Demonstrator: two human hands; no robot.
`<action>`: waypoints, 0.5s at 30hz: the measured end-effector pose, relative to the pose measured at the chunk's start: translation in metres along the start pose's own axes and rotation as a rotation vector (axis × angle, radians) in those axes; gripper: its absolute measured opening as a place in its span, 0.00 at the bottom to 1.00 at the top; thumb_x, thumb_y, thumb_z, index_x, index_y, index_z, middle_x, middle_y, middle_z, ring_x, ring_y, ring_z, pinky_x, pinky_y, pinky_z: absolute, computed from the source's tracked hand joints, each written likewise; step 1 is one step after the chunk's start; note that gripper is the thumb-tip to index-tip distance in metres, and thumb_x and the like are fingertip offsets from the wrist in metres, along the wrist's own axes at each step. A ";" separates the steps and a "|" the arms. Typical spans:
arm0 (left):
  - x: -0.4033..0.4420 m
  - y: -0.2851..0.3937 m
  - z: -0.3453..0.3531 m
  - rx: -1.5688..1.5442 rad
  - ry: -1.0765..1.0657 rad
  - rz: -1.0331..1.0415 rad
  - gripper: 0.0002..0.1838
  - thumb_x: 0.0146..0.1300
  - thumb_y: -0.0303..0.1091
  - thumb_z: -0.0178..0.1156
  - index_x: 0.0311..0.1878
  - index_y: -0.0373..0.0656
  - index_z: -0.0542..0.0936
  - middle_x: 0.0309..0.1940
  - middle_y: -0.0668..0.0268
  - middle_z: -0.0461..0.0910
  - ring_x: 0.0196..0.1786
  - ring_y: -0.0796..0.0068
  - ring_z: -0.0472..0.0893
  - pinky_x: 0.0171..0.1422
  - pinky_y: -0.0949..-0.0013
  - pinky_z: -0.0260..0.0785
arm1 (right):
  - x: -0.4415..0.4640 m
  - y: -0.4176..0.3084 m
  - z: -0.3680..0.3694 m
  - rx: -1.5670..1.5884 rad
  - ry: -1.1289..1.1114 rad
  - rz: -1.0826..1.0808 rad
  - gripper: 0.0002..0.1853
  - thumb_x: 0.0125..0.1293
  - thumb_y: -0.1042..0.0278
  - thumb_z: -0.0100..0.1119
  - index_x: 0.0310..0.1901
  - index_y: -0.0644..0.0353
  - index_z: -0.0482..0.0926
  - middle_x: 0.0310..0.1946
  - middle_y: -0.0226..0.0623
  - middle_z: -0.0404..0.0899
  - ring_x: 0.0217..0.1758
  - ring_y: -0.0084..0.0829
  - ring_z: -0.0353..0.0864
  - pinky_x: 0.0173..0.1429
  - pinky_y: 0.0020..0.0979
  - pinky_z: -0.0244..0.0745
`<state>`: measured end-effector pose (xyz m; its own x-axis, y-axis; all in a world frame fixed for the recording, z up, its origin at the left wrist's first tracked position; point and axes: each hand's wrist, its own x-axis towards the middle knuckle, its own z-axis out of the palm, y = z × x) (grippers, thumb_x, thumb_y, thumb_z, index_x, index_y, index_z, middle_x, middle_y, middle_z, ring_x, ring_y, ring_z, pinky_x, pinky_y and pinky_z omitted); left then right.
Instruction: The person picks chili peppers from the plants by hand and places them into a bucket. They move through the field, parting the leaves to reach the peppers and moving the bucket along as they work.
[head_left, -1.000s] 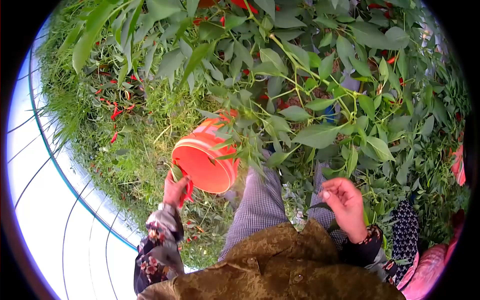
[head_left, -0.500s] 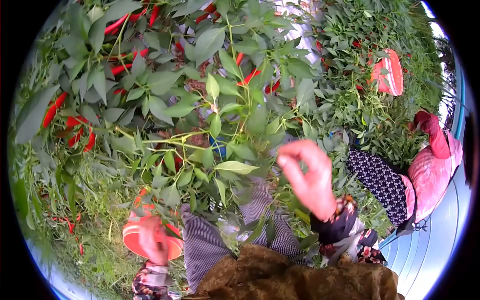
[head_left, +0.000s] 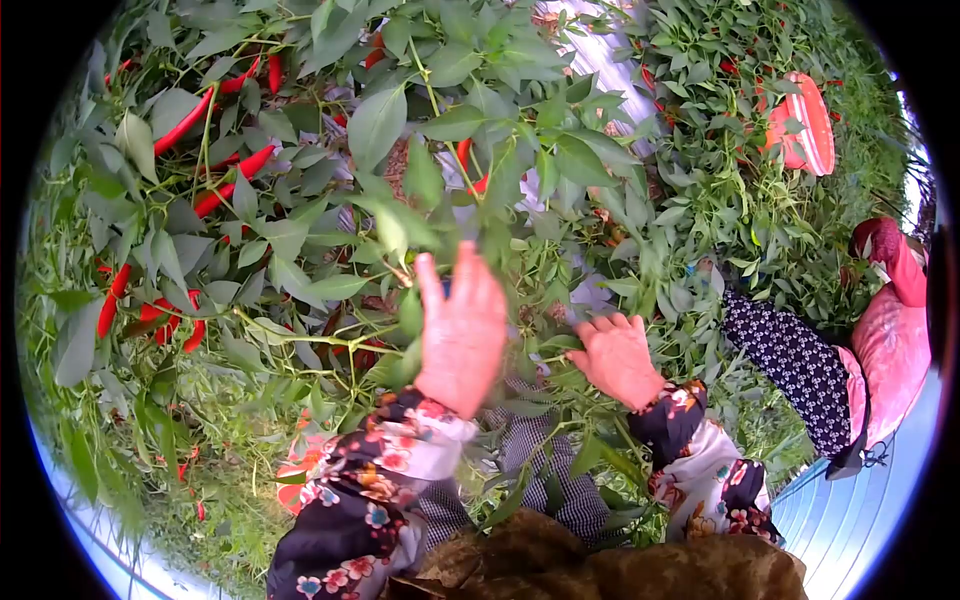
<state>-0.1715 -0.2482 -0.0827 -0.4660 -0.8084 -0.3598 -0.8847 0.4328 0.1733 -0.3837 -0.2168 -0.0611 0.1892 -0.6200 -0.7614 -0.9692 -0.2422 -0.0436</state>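
Observation:
My left hand (head_left: 462,335) reaches up into the pepper plant (head_left: 375,125), fingers stretched and apart, somewhat smeared by motion. I see nothing in it. Close to its fingertips are green leaves, and a red chili pepper (head_left: 478,186) hangs just above. To its right, my right hand (head_left: 618,362) is among low leaves with its fingers spread; it shows no object in its grasp. More ripe chilies hang at the left: one long red chili (head_left: 184,124), another chili (head_left: 235,182) below it, and a chili (head_left: 114,300) farther down.
A red bucket (head_left: 300,465) stands at lower left, partly behind my left sleeve. Another red bucket (head_left: 810,125) lies among plants at upper right. A person in pink (head_left: 890,350) is at the right. Pale sheeting (head_left: 600,55) shows between the rows.
My left hand has risen from beside the lower-left bucket to the plant in the middle. My right hand has dropped slightly, its fingers going from curled to spread. The view has shifted slightly.

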 end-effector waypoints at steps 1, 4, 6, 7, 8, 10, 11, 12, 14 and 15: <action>-0.003 -0.007 0.009 0.055 -0.046 -0.049 0.22 0.58 0.33 0.51 0.56 0.39 0.74 0.61 0.57 0.69 0.69 0.57 0.61 0.71 0.34 0.43 | -0.004 0.006 0.001 0.031 -0.012 0.004 0.20 0.57 0.51 0.61 0.47 0.55 0.79 0.39 0.38 0.80 0.47 0.38 0.75 0.53 0.41 0.65; -0.018 -0.028 0.023 0.016 -0.076 -0.068 0.22 0.56 0.42 0.60 0.52 0.40 0.77 0.55 0.59 0.73 0.63 0.59 0.69 0.69 0.37 0.49 | 0.005 0.026 -0.003 0.393 -0.040 -0.036 0.20 0.60 0.52 0.59 0.47 0.57 0.78 0.42 0.43 0.80 0.49 0.43 0.78 0.54 0.47 0.66; -0.019 -0.033 0.025 -0.105 -0.154 -0.116 0.24 0.55 0.43 0.62 0.52 0.40 0.77 0.54 0.60 0.73 0.62 0.60 0.70 0.69 0.40 0.50 | 0.023 0.028 -0.017 0.603 0.073 -0.073 0.18 0.60 0.57 0.60 0.45 0.62 0.79 0.41 0.49 0.80 0.45 0.49 0.79 0.48 0.45 0.72; -0.019 -0.035 0.025 -0.166 -0.189 -0.143 0.24 0.55 0.44 0.63 0.52 0.39 0.77 0.53 0.60 0.74 0.61 0.61 0.70 0.69 0.41 0.51 | 0.036 0.027 -0.020 0.611 0.196 -0.062 0.16 0.60 0.60 0.60 0.43 0.63 0.79 0.37 0.51 0.80 0.42 0.51 0.79 0.45 0.40 0.75; -0.017 -0.037 0.024 -0.208 -0.198 -0.150 0.23 0.56 0.43 0.62 0.52 0.39 0.76 0.53 0.61 0.74 0.60 0.62 0.71 0.69 0.44 0.53 | 0.052 0.026 -0.024 0.614 0.299 -0.079 0.15 0.60 0.62 0.60 0.43 0.64 0.79 0.37 0.51 0.80 0.42 0.51 0.80 0.46 0.40 0.75; -0.011 -0.038 0.031 -0.325 -0.102 -0.155 0.23 0.56 0.43 0.62 0.52 0.39 0.76 0.53 0.60 0.75 0.60 0.61 0.72 0.68 0.44 0.53 | 0.085 0.016 -0.036 0.656 0.388 -0.097 0.14 0.60 0.64 0.60 0.43 0.65 0.79 0.37 0.51 0.80 0.42 0.49 0.80 0.47 0.39 0.75; -0.008 -0.038 0.033 -0.383 -0.051 -0.158 0.23 0.56 0.43 0.62 0.52 0.39 0.76 0.53 0.60 0.75 0.60 0.61 0.72 0.68 0.44 0.53 | 0.099 0.010 -0.044 0.697 0.373 -0.096 0.14 0.60 0.65 0.59 0.43 0.66 0.79 0.37 0.51 0.80 0.43 0.48 0.80 0.47 0.38 0.75; -0.005 -0.037 0.032 -0.404 -0.027 -0.162 0.22 0.58 0.42 0.60 0.52 0.40 0.76 0.52 0.60 0.76 0.59 0.61 0.73 0.68 0.45 0.54 | 0.118 0.007 -0.043 0.845 0.265 -0.075 0.15 0.61 0.65 0.58 0.46 0.66 0.78 0.40 0.46 0.81 0.45 0.42 0.81 0.50 0.36 0.74; 0.000 -0.036 0.038 -0.456 -0.003 -0.190 0.21 0.59 0.41 0.59 0.52 0.40 0.76 0.51 0.59 0.77 0.58 0.62 0.74 0.68 0.46 0.55 | 0.141 -0.017 -0.055 1.083 0.177 -0.014 0.19 0.63 0.63 0.59 0.52 0.64 0.76 0.46 0.44 0.80 0.50 0.36 0.79 0.54 0.34 0.71; 0.003 -0.037 0.039 -0.482 0.012 -0.204 0.20 0.60 0.41 0.59 0.52 0.40 0.76 0.51 0.59 0.77 0.58 0.62 0.74 0.68 0.46 0.55 | 0.150 -0.027 -0.061 1.199 0.131 0.017 0.21 0.64 0.62 0.59 0.55 0.63 0.74 0.49 0.42 0.79 0.52 0.33 0.77 0.56 0.33 0.70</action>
<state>-0.1395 -0.2509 -0.1256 -0.2813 -0.8627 -0.4202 -0.8628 0.0358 0.5042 -0.3194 -0.3486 -0.1352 0.1219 -0.7041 -0.6996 -0.4886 0.5709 -0.6597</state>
